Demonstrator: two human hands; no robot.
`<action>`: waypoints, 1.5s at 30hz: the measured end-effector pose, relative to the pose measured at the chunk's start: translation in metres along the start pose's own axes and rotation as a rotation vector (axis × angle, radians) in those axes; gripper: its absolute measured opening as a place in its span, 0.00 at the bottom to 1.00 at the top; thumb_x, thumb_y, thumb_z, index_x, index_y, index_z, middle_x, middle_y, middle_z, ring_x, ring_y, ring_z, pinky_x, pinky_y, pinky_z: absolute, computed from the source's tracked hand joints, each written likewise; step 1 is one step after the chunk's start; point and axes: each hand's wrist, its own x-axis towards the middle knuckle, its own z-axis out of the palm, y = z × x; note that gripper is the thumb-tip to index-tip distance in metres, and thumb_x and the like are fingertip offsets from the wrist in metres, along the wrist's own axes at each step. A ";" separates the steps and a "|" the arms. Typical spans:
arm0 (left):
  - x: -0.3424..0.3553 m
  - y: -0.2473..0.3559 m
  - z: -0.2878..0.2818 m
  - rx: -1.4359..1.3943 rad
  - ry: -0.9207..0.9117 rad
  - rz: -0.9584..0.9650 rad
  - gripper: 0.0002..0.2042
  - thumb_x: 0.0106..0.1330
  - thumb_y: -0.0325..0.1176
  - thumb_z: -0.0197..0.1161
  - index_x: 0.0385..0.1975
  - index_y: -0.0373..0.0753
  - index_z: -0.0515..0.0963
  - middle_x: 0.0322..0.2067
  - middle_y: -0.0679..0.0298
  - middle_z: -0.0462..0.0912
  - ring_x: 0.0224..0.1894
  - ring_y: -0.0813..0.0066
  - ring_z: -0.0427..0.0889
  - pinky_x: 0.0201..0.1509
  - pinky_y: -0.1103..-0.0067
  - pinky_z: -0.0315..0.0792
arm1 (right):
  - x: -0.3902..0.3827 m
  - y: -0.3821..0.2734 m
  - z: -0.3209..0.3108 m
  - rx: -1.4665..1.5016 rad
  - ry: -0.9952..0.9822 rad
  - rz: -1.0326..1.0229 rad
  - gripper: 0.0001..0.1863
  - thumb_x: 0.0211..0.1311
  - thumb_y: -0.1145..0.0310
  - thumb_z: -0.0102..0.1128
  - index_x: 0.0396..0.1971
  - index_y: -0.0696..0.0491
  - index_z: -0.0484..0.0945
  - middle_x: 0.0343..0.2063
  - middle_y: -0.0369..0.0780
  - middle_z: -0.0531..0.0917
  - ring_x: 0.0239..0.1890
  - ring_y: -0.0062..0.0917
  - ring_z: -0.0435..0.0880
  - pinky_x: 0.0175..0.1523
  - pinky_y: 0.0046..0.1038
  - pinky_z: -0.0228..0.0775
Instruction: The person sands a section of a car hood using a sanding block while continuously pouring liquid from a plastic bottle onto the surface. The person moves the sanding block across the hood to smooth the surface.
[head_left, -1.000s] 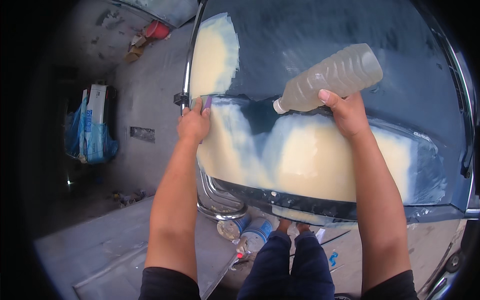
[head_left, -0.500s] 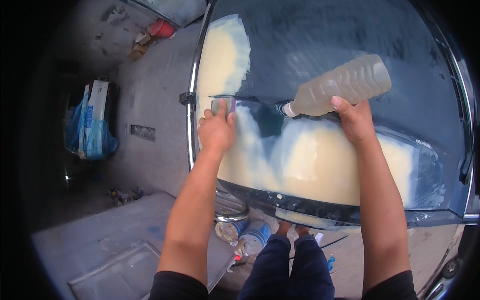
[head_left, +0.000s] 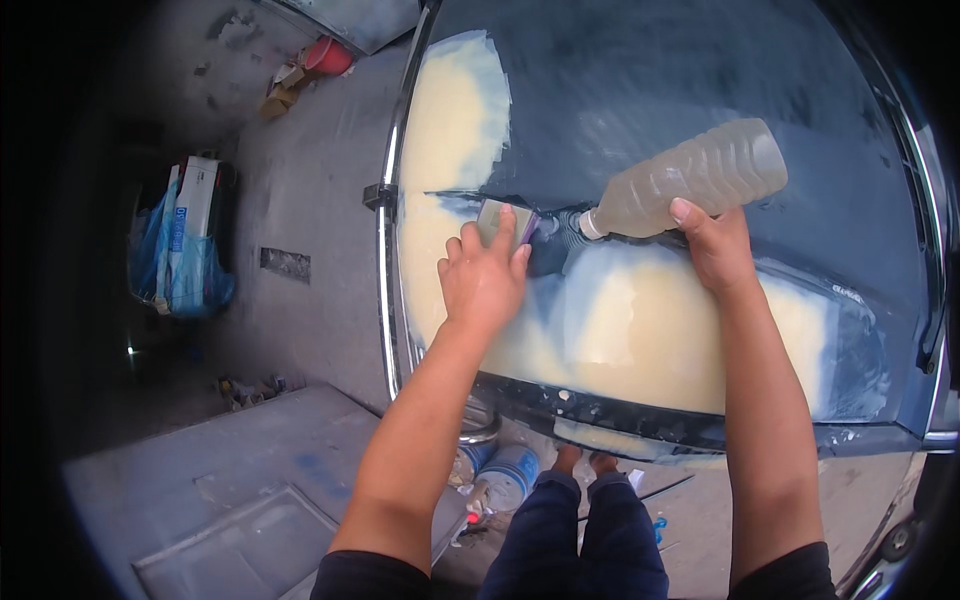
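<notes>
Bare forearms (head_left: 412, 440) extended; left grip (head_left: 487, 280) palm down, index finger (head_left: 506, 220) straight; right grip (head_left: 716, 243) curled, thumb (head_left: 686, 213) uppermost

The panel (head_left: 590, 110) is blue-grey with cream patches (head_left: 650, 325), the block (head_left: 490, 214) grey and purple.

A cloudy bottle (head_left: 690, 180) tilts leftward near a greyish block (head_left: 489, 219) on patched bodywork (head_left: 650, 330).

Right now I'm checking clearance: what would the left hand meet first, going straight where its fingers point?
The way looks free for the left hand and its grey purple-edged block across the dark blue-grey panel, though depth is unclear.
</notes>
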 end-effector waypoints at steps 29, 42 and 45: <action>0.037 -0.078 -0.003 0.002 -0.029 -0.214 0.27 0.73 0.51 0.48 0.71 0.53 0.62 0.52 0.49 0.71 0.52 0.48 0.73 0.56 0.61 0.70 | 0.002 0.001 0.010 0.026 -0.035 0.001 0.34 0.48 0.58 0.77 0.52 0.58 0.73 0.46 0.40 0.80 0.51 0.28 0.77 0.58 0.31 0.68; 0.003 -0.009 0.001 -0.036 0.151 -0.051 0.24 0.72 0.46 0.53 0.66 0.46 0.69 0.47 0.50 0.73 0.47 0.50 0.73 0.49 0.60 0.70 | 0.002 -0.001 0.009 -0.023 -0.043 0.003 0.33 0.48 0.57 0.76 0.51 0.57 0.74 0.45 0.39 0.79 0.50 0.27 0.76 0.57 0.30 0.68; -0.008 -0.003 0.010 -0.037 0.150 -0.017 0.26 0.70 0.47 0.56 0.66 0.46 0.69 0.48 0.46 0.72 0.47 0.48 0.73 0.49 0.60 0.71 | -0.002 0.000 0.009 -0.007 -0.003 -0.010 0.33 0.49 0.56 0.76 0.51 0.57 0.74 0.45 0.39 0.80 0.51 0.27 0.76 0.57 0.30 0.68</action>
